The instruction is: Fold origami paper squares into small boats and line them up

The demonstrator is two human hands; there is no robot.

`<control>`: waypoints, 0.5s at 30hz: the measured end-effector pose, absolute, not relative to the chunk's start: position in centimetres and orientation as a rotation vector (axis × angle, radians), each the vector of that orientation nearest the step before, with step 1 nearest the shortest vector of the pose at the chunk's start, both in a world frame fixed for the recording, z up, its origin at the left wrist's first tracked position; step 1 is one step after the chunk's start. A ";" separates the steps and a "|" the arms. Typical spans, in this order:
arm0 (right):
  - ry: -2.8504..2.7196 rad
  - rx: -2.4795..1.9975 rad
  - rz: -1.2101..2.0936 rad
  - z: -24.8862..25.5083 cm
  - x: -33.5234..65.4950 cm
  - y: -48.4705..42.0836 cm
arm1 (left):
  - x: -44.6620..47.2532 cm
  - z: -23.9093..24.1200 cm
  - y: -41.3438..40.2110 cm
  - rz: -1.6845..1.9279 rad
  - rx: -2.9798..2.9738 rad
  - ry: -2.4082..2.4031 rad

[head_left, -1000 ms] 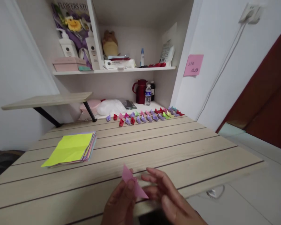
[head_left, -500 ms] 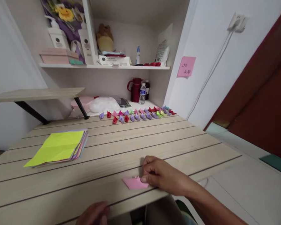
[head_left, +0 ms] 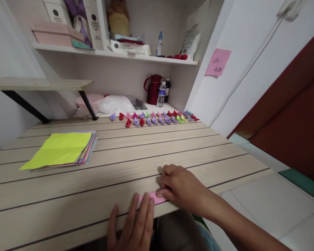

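Note:
A small piece of folded pink paper (head_left: pixel 159 199) lies near the front edge of the wooden desk (head_left: pixel 75 195). Across its left part rest the outstretched fingertips of my left hand (head_left: pixel 136 223), flat and covering that side. My right hand (head_left: pixel 181 188) has its fingers curled, and its thumb and bent fingers grip the paper's right end. Small ragged points stand up along the top edge of the paper between my hands. Part of the paper is hidden under my fingers.
A stack of coloured paper (head_left: pixel 60 150), yellow on top, lies to the left. Several small folded paper boats (head_left: pixel 154 121) line the back of the desk. Behind them stand a red jug (head_left: pixel 154 90) and a water bottle (head_left: pixel 161 94). A raised wooden shelf (head_left: pixel 42 84) occupies the back left.
My left hand has come up from the desk's front edge and laid its fingers on the pink paper's left part. The right hand keeps its hold. The view has tilted down.

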State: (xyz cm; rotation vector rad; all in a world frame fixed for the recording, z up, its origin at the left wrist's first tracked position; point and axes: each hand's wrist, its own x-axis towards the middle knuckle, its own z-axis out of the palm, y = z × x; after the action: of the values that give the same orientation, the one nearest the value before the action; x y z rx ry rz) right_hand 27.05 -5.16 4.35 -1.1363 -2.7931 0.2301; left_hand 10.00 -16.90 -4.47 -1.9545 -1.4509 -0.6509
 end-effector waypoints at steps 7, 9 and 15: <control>-2.424 -0.915 -0.326 0.7 28.4 -10.6 | 9.2 -5.6 -17.3 -0.656 -2.025 -1.509; -2.492 -0.720 -0.441 -0.7 28.5 -11.7 | 9.1 -5.7 -17.3 -0.641 -2.047 -1.513; -2.530 -0.796 -0.465 -3.1 29.0 -12.3 | 9.2 -5.5 -17.7 -0.587 -2.045 -1.587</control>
State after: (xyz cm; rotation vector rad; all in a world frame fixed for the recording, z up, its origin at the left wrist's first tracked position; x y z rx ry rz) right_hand 28.96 -12.32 -3.07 -0.7959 -2.5300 -0.4652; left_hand 9.18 -17.66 -5.52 -2.0454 -1.5866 -0.5871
